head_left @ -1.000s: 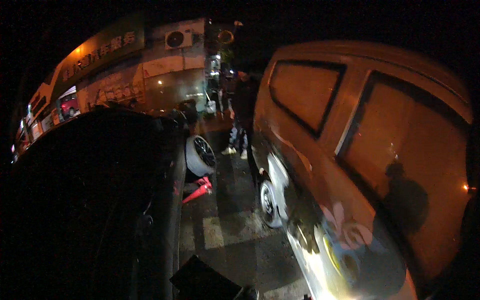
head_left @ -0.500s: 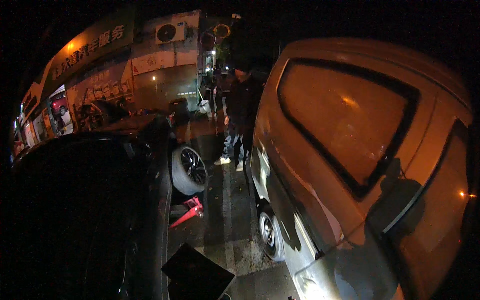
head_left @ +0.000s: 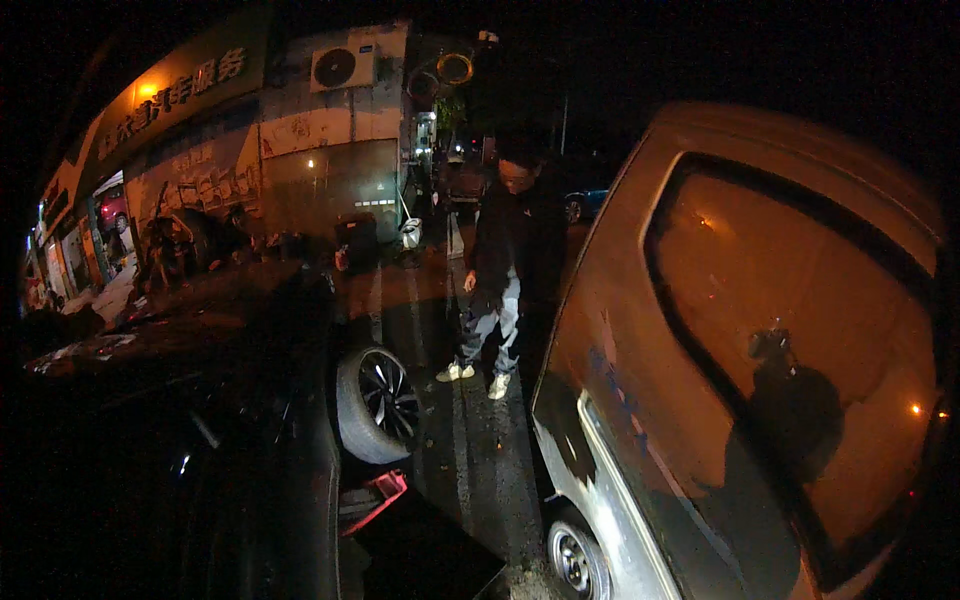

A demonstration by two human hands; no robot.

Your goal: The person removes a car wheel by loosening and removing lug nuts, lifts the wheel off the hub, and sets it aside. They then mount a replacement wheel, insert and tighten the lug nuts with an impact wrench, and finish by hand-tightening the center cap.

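Note:
Neither my left hand nor my right hand shows. At the lower edge a dark, flat, angular panel (head_left: 430, 550) juts into view; what supports it is hidden. Just beyond it lies a red floor jack (head_left: 385, 495), partly covered by the panel, beside the dark car (head_left: 230, 450) on the left. Past the jack a wheel with a black spoked rim (head_left: 385, 405) stands upright next to the car.
A van (head_left: 640, 400) fills the right side, its wheel (head_left: 578, 560) low in view. Between the vehicles, a person (head_left: 505, 260) in dark clothes stands in the lane. Behind are a shopfront (head_left: 180, 110), an air-conditioner unit (head_left: 343, 68) and a white bucket (head_left: 410, 232).
The wheel, person and van appear larger and closer, and the jack sits lower in view. The dark panel stays at the bottom and now covers part of the jack.

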